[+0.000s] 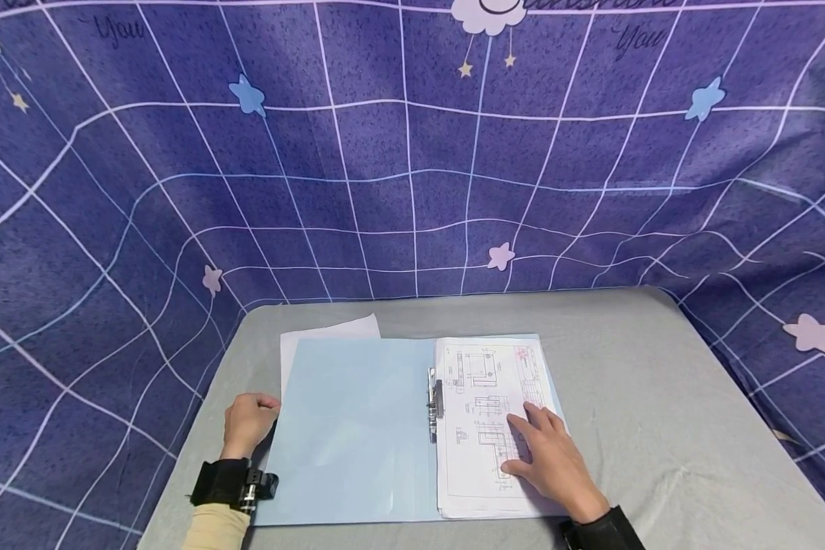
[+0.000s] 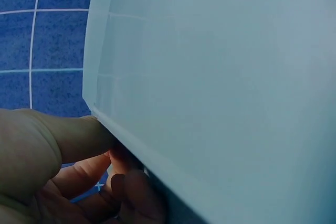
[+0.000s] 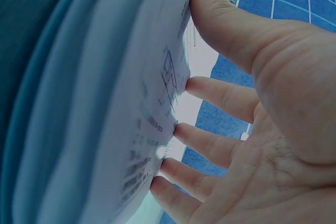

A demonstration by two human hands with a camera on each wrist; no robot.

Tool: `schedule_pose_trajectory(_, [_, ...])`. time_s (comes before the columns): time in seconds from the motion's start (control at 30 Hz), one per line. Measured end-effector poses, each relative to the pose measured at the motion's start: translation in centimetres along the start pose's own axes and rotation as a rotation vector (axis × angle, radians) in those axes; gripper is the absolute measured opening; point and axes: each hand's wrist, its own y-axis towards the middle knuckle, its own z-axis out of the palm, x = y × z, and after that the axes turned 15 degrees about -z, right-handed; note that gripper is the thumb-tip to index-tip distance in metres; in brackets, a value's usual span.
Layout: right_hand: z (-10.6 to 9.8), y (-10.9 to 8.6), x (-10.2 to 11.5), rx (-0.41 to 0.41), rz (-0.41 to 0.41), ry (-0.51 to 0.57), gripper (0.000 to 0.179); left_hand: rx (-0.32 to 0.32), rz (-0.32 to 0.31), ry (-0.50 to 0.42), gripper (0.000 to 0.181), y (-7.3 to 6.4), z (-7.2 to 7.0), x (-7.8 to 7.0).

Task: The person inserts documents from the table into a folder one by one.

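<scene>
A light blue folder [image 1: 357, 435] lies spread flat on the grey table. In its right half a stack of printed drawing sheets [image 1: 484, 489] sits beside a metal clip [image 1: 435, 405] at the spine. At the folder's left edge my left hand [image 1: 247, 420] has its fingers curled. The left wrist view shows its thumb [image 2: 86, 137] against the edge of the folder cover [image 2: 210, 77], fingers bent under it. My right hand [image 1: 553, 458] rests spread fingertips on the top sheet; the right wrist view shows the fingertips [image 3: 181, 129] touching the printed paper [image 3: 157, 77].
A white sheet [image 1: 340, 330] sticks out from under the folder's upper left. The grey tabletop [image 1: 660, 412] extends to the right. A purple-blue cloth [image 1: 385, 153] with grid lines and stars hangs behind and at both sides.
</scene>
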Motion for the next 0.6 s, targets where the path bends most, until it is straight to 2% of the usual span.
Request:
schedule_pose_trajectory(0.3, [0.05,-0.07,-0.18,-0.016,-0.005,-0.001,0.078,-0.021,-0.002,-0.001,0.009,-0.11,-0.14,-0.25])
schedule_pose_trajectory(0.6, [0.08,-0.08,-0.2,-0.015,-0.012,0.002,0.078,-0.008,-0.029,-0.008,0.012,-0.1,-0.07,0.07])
